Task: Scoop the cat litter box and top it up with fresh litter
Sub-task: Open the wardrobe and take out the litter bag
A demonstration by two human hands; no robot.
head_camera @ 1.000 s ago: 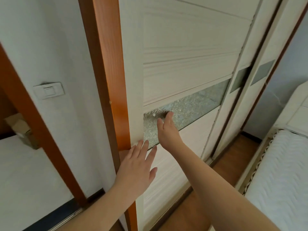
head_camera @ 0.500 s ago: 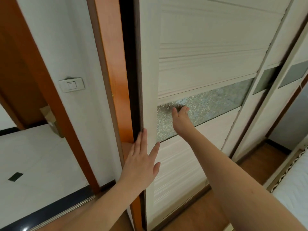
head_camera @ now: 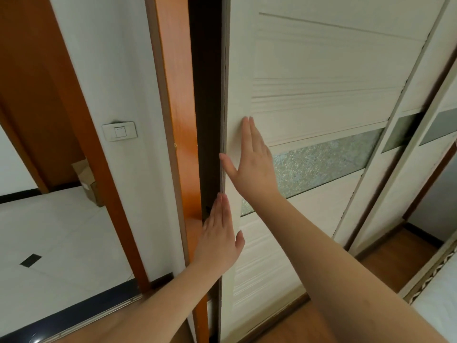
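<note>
Pressing both palms flat against a cream sliding wardrobe door [head_camera: 309,70], a person stands at the edge of a bedroom, seen from a head-worn camera looking forward and down. The right hand [head_camera: 252,164] lies high on the panel with its fingers straight and together, the thumb spread toward the door's left edge, the heel of the hand over a band of frosted patterned glass [head_camera: 326,159] that runs across the door. The left hand [head_camera: 220,241] sits lower, fingers likewise straight and released, their tips at the same left edge; neither hand curls round anything. Between that edge and an orange-brown wooden frame [head_camera: 178,120] a dark vertical gap [head_camera: 206,95] is open, and what lies inside it cannot be made out. To the right, further sliding panels [head_camera: 405,169] with grey glass strips overlap one another above a wooden floor [head_camera: 385,263], and the quilted corner of a bed [head_camera: 440,305] shows at the lower right. To the left of the frame, a white wall carries a light switch [head_camera: 120,131]; beyond it a doorway gives onto a pale tiled floor [head_camera: 54,243] where a cardboard box [head_camera: 87,180] stands against the jamb. The cat litter box and the litter are nowhere in this view.
</note>
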